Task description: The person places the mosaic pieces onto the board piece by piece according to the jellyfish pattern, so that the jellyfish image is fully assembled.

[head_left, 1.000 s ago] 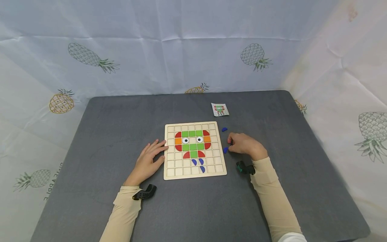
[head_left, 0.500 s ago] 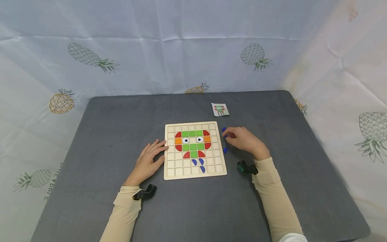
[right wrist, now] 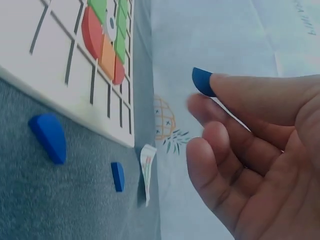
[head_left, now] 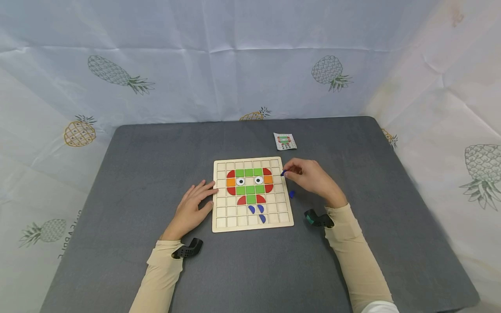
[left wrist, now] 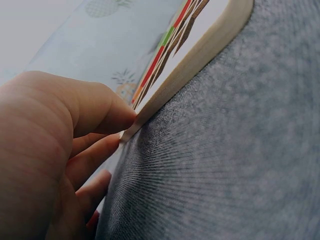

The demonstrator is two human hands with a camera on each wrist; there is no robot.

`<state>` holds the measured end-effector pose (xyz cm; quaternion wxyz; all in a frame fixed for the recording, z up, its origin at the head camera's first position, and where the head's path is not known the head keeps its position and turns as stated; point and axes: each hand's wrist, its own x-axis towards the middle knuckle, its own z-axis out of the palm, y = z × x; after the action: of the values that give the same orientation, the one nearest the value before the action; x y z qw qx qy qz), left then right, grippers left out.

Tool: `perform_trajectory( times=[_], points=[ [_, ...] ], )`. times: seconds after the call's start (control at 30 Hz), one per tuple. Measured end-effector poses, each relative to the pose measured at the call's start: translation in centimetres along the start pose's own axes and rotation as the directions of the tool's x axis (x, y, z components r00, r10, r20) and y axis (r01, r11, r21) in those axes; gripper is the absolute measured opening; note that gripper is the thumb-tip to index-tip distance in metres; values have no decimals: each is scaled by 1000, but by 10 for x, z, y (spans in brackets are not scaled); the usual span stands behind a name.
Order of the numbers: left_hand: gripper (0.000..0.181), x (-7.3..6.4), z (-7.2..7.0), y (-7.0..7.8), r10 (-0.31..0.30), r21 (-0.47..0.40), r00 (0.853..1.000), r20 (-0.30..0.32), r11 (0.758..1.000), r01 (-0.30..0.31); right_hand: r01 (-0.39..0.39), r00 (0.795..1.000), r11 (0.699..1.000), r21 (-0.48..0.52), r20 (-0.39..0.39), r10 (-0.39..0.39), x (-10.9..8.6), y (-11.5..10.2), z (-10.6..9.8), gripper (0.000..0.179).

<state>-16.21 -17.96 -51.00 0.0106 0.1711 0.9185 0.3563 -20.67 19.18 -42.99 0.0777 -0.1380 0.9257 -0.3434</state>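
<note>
A pale wooden grid board [head_left: 274, 219] lies mid-table, bearing green, red and orange tiles, two eye tiles and three blue leaf-like pieces [head_left: 262, 218] near its lower rows. My left hand [head_left: 192, 211] rests at the board's left edge, fingers fairly straight; in the left wrist view the thumb [left wrist: 112, 112] touches the board's side. Between thumb and index finger, my right hand [head_left: 311, 176] pinches a blue half-round piece [right wrist: 202, 81] just off the board's right edge. Another blue piece [head_left: 292, 194] lies on the cloth below that hand. A farther blue piece [right wrist: 118, 176] shows only in the right wrist view.
A small pattern card [head_left: 285, 141] with a matching coloured picture lies behind the board, towards the right. Grey cloth covers the table [head_left: 156, 156]. A pineapple-print curtain [head_left: 235, 78] hangs behind and at both sides.
My right hand has moved up and left from beside the lower blue piece to the board's right edge, where the pinched blue piece now shows. The left hand stays put.
</note>
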Motion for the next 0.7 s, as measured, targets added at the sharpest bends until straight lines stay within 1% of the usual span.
perform_trajectory(
  times=[0.13, 0.3, 0.4, 0.6, 0.7],
  points=[
    [40, 0, 0, 0, 0, -1, 1000, -1, 1000, 0, 17, 1000, 999, 52, -5, -17, -1, -5, 0, 18],
    [40, 0, -1, 1, -2, -5, 1000, 2, 1000, 2, 30, 999, 994, 108, 20, -33, -2, -12, 3, 23],
    [40, 0, -1, 1, -3, -4, 1000, 4, 1000, 3, 33, 999, 994, 103, 36, -37, -2, -16, 7, 22],
    [41, 0, -1, 1, -4, -3, 1000, 3, 1000, 4, 42, 997, 995, 87, 61, -47, -1, -23, 16, 10],
    [41, 0, -1, 1, -3, -2, 1000, 5, 1000, 3, 52, 996, 995, 85, 68, -57, 0, -25, 20, 7]
  ],
)
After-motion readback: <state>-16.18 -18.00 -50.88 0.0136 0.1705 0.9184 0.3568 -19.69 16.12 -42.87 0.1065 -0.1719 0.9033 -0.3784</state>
